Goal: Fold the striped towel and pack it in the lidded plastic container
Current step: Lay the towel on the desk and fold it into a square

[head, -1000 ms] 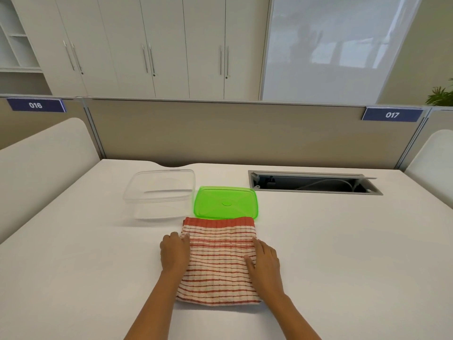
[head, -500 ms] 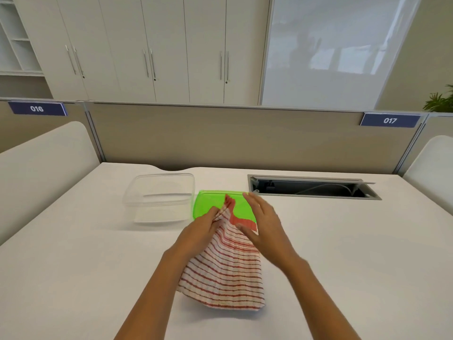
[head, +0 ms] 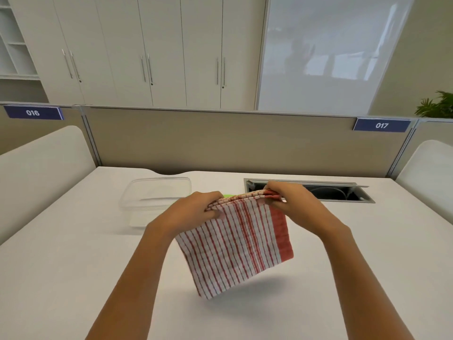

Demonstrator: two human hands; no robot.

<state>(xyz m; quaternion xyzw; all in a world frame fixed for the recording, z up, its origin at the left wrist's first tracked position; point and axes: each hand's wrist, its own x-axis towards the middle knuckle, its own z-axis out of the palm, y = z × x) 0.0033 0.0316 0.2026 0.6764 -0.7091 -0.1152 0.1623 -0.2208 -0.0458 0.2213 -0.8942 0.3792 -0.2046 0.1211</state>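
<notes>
The red-and-white striped towel [head: 239, 244], folded into several layers, hangs in the air above the white table [head: 73, 278]. My left hand [head: 193, 211] pinches its upper left corner and my right hand [head: 291, 202] pinches its upper right corner. The clear plastic container [head: 157, 201] stands open on the table, left of and behind my left hand. Only a sliver of the green lid [head: 226, 196] shows between my hands, above the towel's top edge; the rest is hidden.
A recessed cable tray [head: 343, 192] with its flap open sits in the table behind my right hand. A beige partition [head: 232, 141] closes off the far edge. White rounded dividers [head: 41, 173] stand at the left and right sides.
The towel lay flat under both palms a second ago. Both hands took its far edge and lifted it; it now hangs fully off the table, covering the green lid.
</notes>
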